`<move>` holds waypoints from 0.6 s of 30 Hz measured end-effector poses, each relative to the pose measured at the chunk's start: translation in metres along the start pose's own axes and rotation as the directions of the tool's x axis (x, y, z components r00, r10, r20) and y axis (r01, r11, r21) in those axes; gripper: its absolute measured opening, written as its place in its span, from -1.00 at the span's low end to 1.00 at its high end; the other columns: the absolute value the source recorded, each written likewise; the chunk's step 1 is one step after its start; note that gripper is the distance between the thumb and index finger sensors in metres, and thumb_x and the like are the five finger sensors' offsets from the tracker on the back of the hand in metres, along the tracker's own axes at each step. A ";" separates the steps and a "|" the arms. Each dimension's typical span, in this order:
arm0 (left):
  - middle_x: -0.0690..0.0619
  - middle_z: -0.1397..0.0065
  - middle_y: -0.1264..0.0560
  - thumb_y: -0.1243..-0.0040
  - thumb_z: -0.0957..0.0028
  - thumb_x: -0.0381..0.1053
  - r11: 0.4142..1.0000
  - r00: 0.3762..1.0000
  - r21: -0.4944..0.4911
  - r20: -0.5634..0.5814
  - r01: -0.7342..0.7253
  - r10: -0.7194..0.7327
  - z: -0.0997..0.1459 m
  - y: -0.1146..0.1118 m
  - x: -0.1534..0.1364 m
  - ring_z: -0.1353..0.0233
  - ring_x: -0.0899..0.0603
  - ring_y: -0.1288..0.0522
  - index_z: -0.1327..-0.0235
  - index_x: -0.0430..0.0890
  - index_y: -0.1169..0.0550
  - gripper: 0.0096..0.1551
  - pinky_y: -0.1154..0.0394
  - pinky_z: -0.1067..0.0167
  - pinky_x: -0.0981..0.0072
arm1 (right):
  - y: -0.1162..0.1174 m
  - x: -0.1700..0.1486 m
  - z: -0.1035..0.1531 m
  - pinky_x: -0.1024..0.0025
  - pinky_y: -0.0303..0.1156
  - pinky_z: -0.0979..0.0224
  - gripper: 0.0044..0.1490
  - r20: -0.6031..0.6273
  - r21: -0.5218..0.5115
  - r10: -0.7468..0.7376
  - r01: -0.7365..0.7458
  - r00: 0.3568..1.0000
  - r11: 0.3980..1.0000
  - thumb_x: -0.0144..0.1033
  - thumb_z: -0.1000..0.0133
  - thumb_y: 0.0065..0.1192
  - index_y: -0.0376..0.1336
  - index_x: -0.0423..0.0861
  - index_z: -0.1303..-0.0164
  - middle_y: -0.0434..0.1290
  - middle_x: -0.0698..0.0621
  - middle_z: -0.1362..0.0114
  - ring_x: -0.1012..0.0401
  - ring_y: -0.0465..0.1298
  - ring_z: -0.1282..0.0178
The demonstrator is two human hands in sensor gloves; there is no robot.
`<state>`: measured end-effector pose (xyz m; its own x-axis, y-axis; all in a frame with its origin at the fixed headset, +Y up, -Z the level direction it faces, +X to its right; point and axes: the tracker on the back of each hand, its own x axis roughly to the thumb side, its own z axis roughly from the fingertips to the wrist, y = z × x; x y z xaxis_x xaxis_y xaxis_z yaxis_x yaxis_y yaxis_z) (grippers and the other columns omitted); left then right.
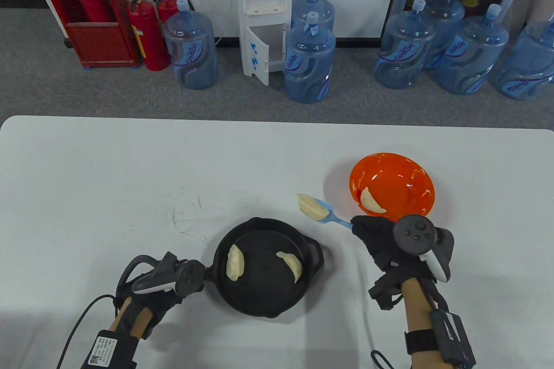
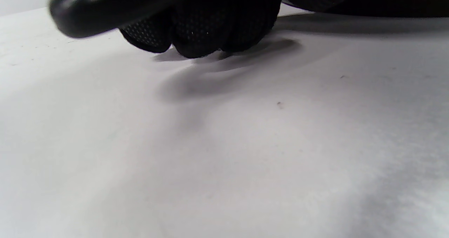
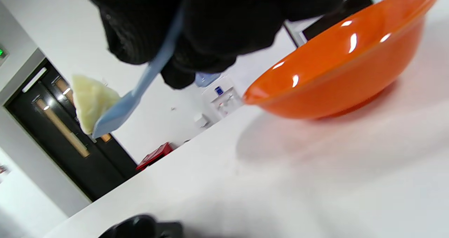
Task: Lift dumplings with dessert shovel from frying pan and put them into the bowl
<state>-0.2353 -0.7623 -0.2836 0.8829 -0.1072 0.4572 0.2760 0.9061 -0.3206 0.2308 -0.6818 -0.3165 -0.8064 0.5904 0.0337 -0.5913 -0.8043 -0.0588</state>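
A black frying pan (image 1: 264, 295) sits near the table's front with two pale dumplings (image 1: 235, 262) (image 1: 292, 265) in it. My left hand (image 1: 181, 276) grips the pan's handle (image 2: 105, 2); its curled fingers (image 2: 203, 31) show in the left wrist view. My right hand (image 1: 374, 235) grips the light blue dessert shovel (image 1: 333, 216) (image 3: 140, 90). A dumpling (image 1: 312, 207) (image 3: 91, 103) lies on the shovel's blade, raised above the table between pan and bowl. The orange bowl (image 1: 402, 174) (image 3: 350, 69) stands to the right and holds one dumpling (image 1: 371, 202).
The white table (image 1: 130, 170) stretches to the left and behind the pan. On the floor beyond its far edge stand several water bottles (image 1: 309, 59), a dispenser (image 1: 264, 14) and red fire extinguishers (image 1: 147, 33).
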 end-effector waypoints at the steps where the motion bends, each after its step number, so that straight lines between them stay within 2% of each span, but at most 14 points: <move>1: 0.20 -0.26 -0.52 0.08 -0.25 0.21 1.000 1.000 0.000 0.000 -0.001 0.001 0.000 0.000 0.000 -0.15 0.03 -0.62 -0.56 0.06 -0.31 -0.38 -0.49 -0.48 -0.08 | -0.002 -0.002 0.000 0.27 0.53 0.15 -0.50 -0.014 -0.013 0.004 -0.004 1.000 1.000 -0.02 -0.30 0.24 0.47 0.05 -0.37 0.60 -0.04 -0.17 0.24 0.58 0.32; 9: 0.20 -0.26 -0.52 0.08 -0.25 0.21 1.000 1.000 0.001 -0.001 -0.005 0.005 0.000 0.000 0.000 -0.15 0.04 -0.62 -0.56 0.06 -0.31 -0.39 -0.49 -0.47 -0.08 | -0.023 -0.028 -0.001 0.27 0.51 0.13 -0.48 -0.160 -0.111 0.032 -0.050 0.987 0.993 -0.05 -0.32 0.22 0.44 0.01 -0.42 0.56 -0.05 -0.24 0.24 0.56 0.29; 18: 0.20 -0.26 -0.52 0.08 -0.25 0.21 1.000 1.000 0.002 -0.001 -0.010 0.010 0.000 0.000 -0.001 -0.15 0.03 -0.62 -0.55 0.06 -0.31 -0.39 -0.49 -0.48 -0.08 | -0.039 -0.060 0.003 0.26 0.51 0.12 -0.49 -0.259 -0.121 0.079 -0.113 0.963 0.986 -0.05 -0.31 0.23 0.44 0.02 -0.41 0.56 -0.05 -0.24 0.23 0.57 0.28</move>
<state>-0.2358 -0.7625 -0.2837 0.8862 -0.0983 0.4527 0.2661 0.9079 -0.3240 0.3016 -0.6861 -0.3128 -0.8210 0.5225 -0.2303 -0.4911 -0.8519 -0.1821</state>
